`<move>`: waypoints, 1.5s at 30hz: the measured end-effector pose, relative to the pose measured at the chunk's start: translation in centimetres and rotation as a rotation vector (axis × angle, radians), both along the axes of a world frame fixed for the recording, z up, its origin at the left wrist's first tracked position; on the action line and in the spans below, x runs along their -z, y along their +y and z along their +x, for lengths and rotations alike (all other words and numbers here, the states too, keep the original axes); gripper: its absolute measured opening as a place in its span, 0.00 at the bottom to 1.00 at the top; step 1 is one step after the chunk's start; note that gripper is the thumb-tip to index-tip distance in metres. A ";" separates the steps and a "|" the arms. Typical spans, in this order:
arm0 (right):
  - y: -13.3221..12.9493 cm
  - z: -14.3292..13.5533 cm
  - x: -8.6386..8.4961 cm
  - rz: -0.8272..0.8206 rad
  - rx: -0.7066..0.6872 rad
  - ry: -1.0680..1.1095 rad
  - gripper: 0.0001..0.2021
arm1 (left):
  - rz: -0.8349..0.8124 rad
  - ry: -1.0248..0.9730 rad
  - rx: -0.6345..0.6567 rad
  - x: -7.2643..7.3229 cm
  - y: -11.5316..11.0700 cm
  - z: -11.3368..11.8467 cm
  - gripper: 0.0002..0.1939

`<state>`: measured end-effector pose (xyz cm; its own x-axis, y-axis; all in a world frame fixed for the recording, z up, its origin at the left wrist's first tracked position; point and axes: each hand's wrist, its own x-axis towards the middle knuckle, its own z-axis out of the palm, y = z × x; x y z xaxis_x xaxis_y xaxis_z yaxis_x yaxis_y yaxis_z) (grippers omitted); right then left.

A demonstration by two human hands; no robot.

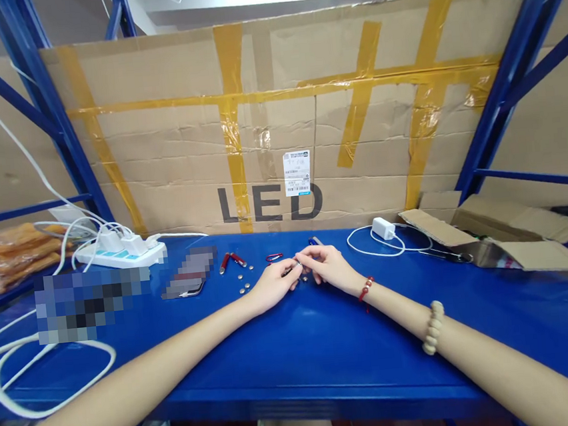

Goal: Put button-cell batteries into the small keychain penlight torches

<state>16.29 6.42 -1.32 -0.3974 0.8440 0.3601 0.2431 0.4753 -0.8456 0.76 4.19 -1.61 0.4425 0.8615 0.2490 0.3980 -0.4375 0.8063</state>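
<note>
Near the middle of the blue table [297,352], my left hand [273,285] and my right hand [330,266] meet at their fingertips. Both hands are closed around something small and dark that I cannot make out, mostly hidden by the fingers. Just behind them lie a red carabiner-like piece [274,257] and a blue item [313,241], partly covered by my right hand. Left of my hands are two red cylinders [231,261] with silvery ends, and several small round silver pieces [242,291] lie beside them.
A blurred phone-like item [191,273] lies to the left, near a white power strip [127,253] with cables. At the right are a white charger [383,228] with its cord and an open cardboard box [511,224]. Large taped cardboard [184,169] stands behind the table.
</note>
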 end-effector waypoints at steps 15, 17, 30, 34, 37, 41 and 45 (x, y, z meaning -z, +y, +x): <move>0.2 0.1 0.1 -0.035 0.017 0.002 0.17 | -0.010 0.004 -0.001 0.2 0.2 0.0 0.16; 0.1 0.1 0.0 -0.043 0.021 -0.004 0.17 | -0.015 0.012 -0.008 0.1 0.1 0.1 0.16; -0.1 0.1 -0.2 -0.078 -0.002 -0.026 0.17 | -0.022 0.028 -0.018 0.4 0.4 0.0 0.12; 0.0 0.0 -0.1 -0.073 0.000 -0.025 0.17 | -0.014 0.053 -0.041 0.3 0.3 0.0 0.10; 0.1 0.1 0.0 -0.070 0.002 -0.037 0.17 | -0.005 0.077 -0.050 0.2 0.3 0.0 0.10; 0.1 0.1 0.0 -0.058 0.007 -0.063 0.16 | 0.015 0.126 -0.077 0.2 0.2 0.1 0.09; 0.2 0.2 0.1 -0.060 0.004 -0.059 0.16 | 0.060 0.192 -0.097 0.2 0.1 0.1 0.11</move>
<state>16.48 6.58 -1.42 -0.4131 0.8650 0.2848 0.2953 0.4231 -0.8566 0.88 4.34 -1.79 0.4023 0.8886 0.2204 0.5847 -0.4346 0.6850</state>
